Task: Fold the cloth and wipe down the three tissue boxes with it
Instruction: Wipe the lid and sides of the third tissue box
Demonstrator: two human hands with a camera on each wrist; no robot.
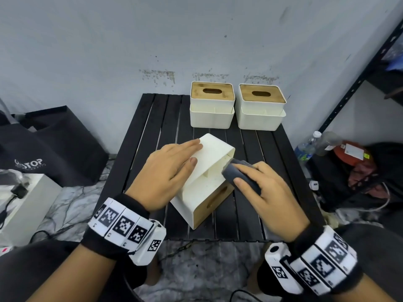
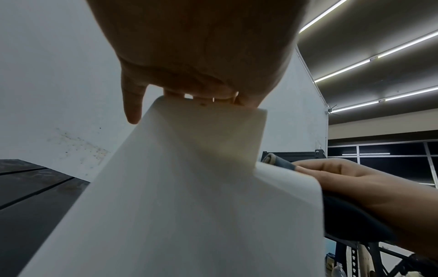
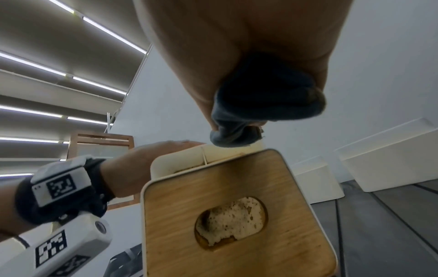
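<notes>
Right fingers [image 1: 247, 171]: curled over a folded dark grey cloth [image 1: 238, 174], with the thumb under its near edge; the cloth is grasped.
Right hand [image 1: 268, 192]: back facing up, wrist toward the person; it presses the cloth against the upward-facing side of the tipped tissue box [image 1: 207, 179], at the compartment on that side.
Left fingers [image 1: 189, 147]: straight and together, laid flat on the white bottom panel of the tipped box; released, grasping nothing. The thumb lies along the panel edge.
Left hand [image 1: 170, 168]: palm down on the box, forearm angled in from the lower left. In the left wrist view the fingertips reach the far edge of the panel.
Tipped tissue box: lies on its side at the centre of the black slatted table [image 1: 150, 131], at a slant to the table edges. Its wooden lid [image 3: 237, 221], with an oval slot, faces the person.
Upright tissue boxes: two, a left one [image 1: 212, 105] and a right one [image 1: 261, 107], side by side at the far edge of the table, well apart from both hands, wooden lids up.
Count: three tissue boxes, one cloth, two hands.
Wrists: each carries a black band with white marker tags.
</notes>
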